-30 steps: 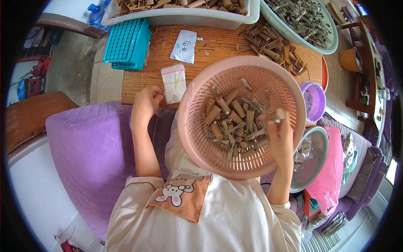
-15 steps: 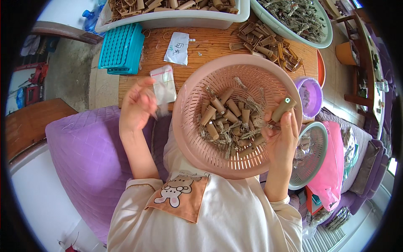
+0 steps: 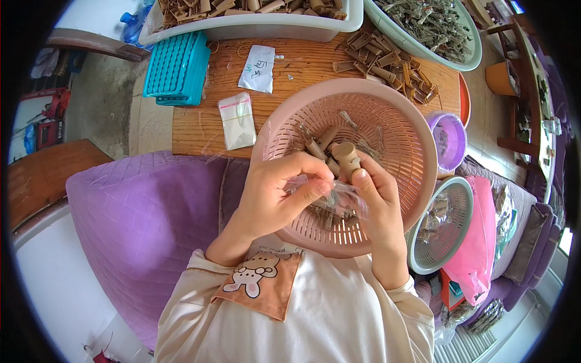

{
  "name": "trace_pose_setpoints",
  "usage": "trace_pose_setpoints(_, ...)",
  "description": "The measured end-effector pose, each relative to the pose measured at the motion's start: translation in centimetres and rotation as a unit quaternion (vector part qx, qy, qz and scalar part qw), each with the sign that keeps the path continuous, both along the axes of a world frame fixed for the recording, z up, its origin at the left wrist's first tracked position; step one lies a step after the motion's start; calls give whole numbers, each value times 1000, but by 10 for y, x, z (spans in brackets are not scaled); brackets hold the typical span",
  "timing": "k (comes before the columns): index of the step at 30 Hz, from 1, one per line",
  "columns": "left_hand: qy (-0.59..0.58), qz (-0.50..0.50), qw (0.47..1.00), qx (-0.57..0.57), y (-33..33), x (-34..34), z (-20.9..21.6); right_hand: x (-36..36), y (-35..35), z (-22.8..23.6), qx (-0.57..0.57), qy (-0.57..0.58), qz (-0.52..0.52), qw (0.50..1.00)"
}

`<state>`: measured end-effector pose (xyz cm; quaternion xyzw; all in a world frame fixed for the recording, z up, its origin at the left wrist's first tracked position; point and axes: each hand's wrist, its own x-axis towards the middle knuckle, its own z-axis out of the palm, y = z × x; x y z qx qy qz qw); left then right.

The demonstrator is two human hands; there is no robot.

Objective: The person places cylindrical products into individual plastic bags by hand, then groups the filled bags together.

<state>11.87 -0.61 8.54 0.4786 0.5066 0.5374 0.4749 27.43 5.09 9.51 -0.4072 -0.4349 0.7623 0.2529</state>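
Note:
Over the pink perforated basket (image 3: 411, 142) my two hands are close together. My left hand (image 3: 284, 190) pinches a crumpled piece of clear plastic film (image 3: 350, 196) between thumb and fingers. In my right hand (image 3: 382, 202) is a light brown tube (image 3: 347, 155), gripped upright with its rounded end up. The film stretches across to the right hand's fingers; whether they hold it too is hidden. Beneath them in the basket lie several brown tubes (image 3: 313, 148) and dry grey-brown scraps, partly covered by my hands.
On the wooden table (image 3: 200, 130) lie a pack of clear bags (image 3: 237, 124), a white paper slip (image 3: 257, 69) and stacked teal trays (image 3: 175, 69). Brown pieces (image 3: 387, 60) are heaped behind the basket. A purple bowl (image 3: 457, 140) and grey-blue basket (image 3: 465, 212) stand at right.
My left hand has moved right from beside the bag pack to over the basket, now with film in it. My right hand has brought the tube left and turned it upright.

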Motion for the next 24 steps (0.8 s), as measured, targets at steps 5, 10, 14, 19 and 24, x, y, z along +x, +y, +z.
trace_pose_setpoints(5, -24, -49, 994, -91, 0, -1, 3, 2, 0, 0, -31, 36, -37, 998)
trace_pose_setpoints(10, 77, -40, 996, -16, -2, 13, 7, -3, 2, 3, 50, 54, -29, 997)
trace_pose_setpoints(14, 131, -22, 991, 19, -4, 11, 12, -2, -1, -5, 27, 132, -38, 990)
trace_pose_setpoints(19, 63, 21, 997, 27, -6, 5, 8, -7, -4, -7, 62, 186, -116, 974)
trace_pose_setpoints(24, 76, 62, 993, 67, -9, 3, 11, -4, -5, -3, 87, 164, -148, 971)
